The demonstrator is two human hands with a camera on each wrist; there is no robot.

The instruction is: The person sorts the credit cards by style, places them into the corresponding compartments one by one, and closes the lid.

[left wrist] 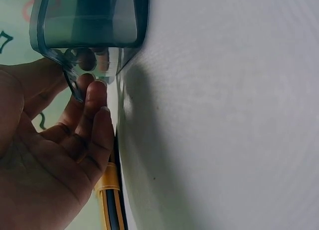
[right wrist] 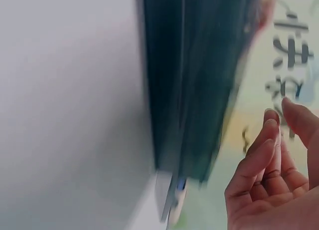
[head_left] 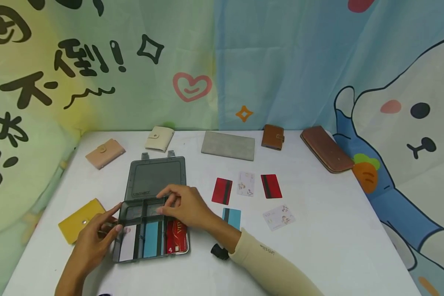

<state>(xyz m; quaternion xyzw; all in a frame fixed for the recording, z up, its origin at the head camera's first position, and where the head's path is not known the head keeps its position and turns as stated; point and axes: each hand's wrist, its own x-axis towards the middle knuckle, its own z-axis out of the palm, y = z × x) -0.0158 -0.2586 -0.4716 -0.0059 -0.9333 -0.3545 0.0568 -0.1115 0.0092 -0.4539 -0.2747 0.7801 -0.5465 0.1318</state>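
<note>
Three cards [head_left: 150, 239] lie in the case [head_left: 157, 174] the left grip [head_left: 95, 237] holds; sorting seems under way, likely calling the empty, parted right grip [head_left: 190, 207] to a loose card [head_left: 220, 191].

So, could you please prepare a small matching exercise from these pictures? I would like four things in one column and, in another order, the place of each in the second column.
Column one
1. Left hand
2. Right hand
3. Red VIP card
4. Long grey wallet

Column two
A. In the front right compartment of the box
B. Between the cream wallet and the small brown wallet
C. At the box's left edge
D. Above the box

Right pairs: 1-C, 2-D, 3-A, 4-B
</note>
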